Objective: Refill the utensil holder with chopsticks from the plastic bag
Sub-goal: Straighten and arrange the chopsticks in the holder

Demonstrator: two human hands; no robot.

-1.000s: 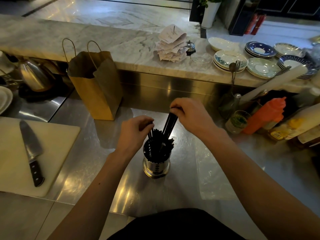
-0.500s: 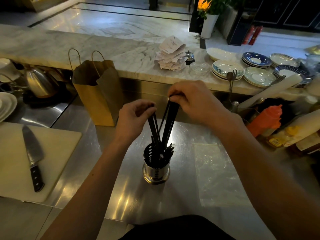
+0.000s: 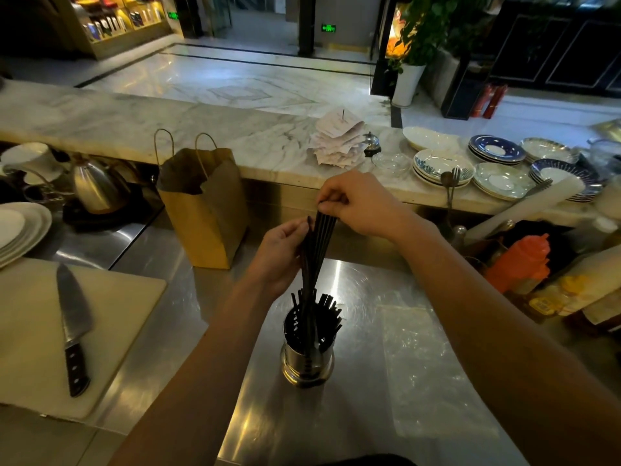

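1. A clear plastic bag [image 3: 426, 364] lies flat on the steel counter [image 3: 302, 428] towards its near edge, just right of the utensil holder [image 3: 307, 363].
2. The holder stands upright mid-counter, and the lower ends of a raised bundle of black chopsticks [image 3: 317, 243] sit inside it.
3. The left hand [image 3: 280, 255] curls round the bundle's middle.
4. The right hand [image 3: 359, 203] pinches the bundle's tops, apparently between thumb and forefinger.
5. A brown paper bag [image 3: 205, 210] stands at the counter's far edge.

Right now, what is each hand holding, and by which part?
Both hold one bundle of black chopsticks: right hand pinches the top ends, left hand grips the upper shafts. Its lower ends reach the utensil holder.
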